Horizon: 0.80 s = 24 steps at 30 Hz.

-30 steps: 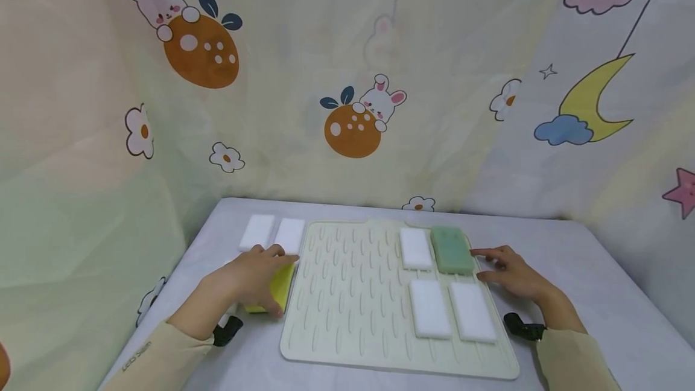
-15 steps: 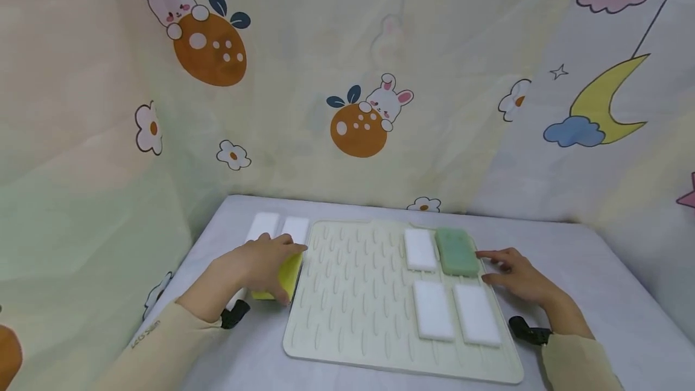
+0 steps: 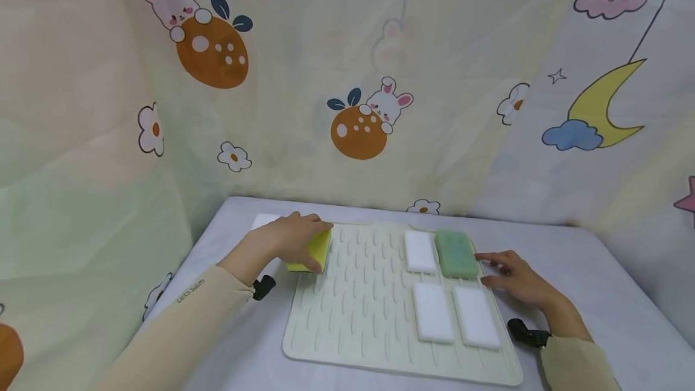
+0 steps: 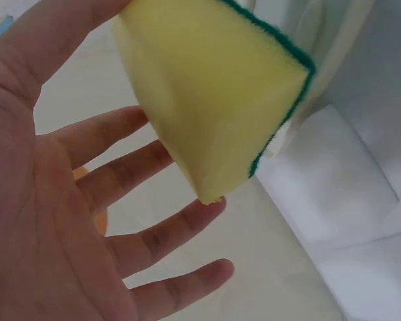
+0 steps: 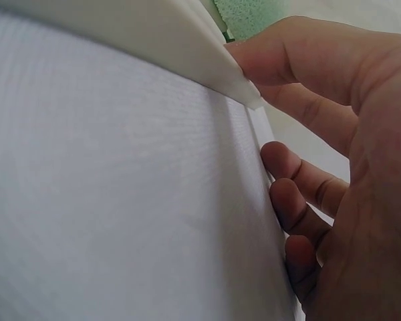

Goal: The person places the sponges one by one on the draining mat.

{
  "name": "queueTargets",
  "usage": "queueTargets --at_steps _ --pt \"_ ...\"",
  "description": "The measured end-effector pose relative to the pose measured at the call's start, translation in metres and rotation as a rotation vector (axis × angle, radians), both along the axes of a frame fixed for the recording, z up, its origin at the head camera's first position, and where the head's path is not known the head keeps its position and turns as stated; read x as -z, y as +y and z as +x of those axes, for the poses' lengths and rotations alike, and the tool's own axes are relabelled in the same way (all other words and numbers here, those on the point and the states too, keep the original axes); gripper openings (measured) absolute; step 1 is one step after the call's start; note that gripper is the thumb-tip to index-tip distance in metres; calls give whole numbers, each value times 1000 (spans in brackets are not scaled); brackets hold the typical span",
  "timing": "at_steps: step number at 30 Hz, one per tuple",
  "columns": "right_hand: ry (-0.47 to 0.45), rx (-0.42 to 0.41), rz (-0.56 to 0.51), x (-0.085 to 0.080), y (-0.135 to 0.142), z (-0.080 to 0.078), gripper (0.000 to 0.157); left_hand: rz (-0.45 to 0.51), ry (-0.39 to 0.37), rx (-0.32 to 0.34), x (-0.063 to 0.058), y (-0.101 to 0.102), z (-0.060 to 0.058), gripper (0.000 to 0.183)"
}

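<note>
My left hand [image 3: 288, 237] grips a yellow sponge [image 3: 321, 248] over the left part of the cream ribbed mat [image 3: 353, 312]. In the left wrist view the sponge [image 4: 200, 87] shows a dark green scouring layer along its edge, thumb and fingers at its sides. At the mat's right edge rests my right hand [image 3: 513, 276], its fingertips touching the rim beside a green sponge [image 3: 456, 254]. The right wrist view shows loosely bent fingers [image 5: 307, 114] by the mat's edge, gripping no sponge.
Several white sponge blocks lie on the mat's right side, one white block [image 3: 420, 251] left of the green sponge and another white block [image 3: 476, 317] nearer me. More white blocks [image 3: 263, 220] sit left of the mat, partly hidden. A printed curtain [image 3: 282, 77] stands behind the table.
My left hand has lifted the yellow sponge from the table left of the mat and carried it right and away from me, over the mat. My right hand stays at the mat's edge.
</note>
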State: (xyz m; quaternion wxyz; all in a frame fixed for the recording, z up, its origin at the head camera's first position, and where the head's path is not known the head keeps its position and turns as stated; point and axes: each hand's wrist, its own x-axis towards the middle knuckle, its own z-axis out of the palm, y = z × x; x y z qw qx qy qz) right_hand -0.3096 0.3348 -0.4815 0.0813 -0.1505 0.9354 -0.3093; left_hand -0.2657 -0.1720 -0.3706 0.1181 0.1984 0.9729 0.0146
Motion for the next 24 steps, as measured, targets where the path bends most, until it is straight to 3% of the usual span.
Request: queueTargets --at_steps 4,11,17,24 --pt "7 0 4 0 -1 -1 61 14 0 9 3 8 -16 93" --pt "-2 10 8 1 -1 -2 62 38 -31 -34 14 17 -36 92" --pt "7 -4 -8 1 -2 -1 60 62 -65 -58 21 22 -41 92" --pt "-4 12 17 0 -1 -2 62 51 -40 -63 20 28 -43 91"
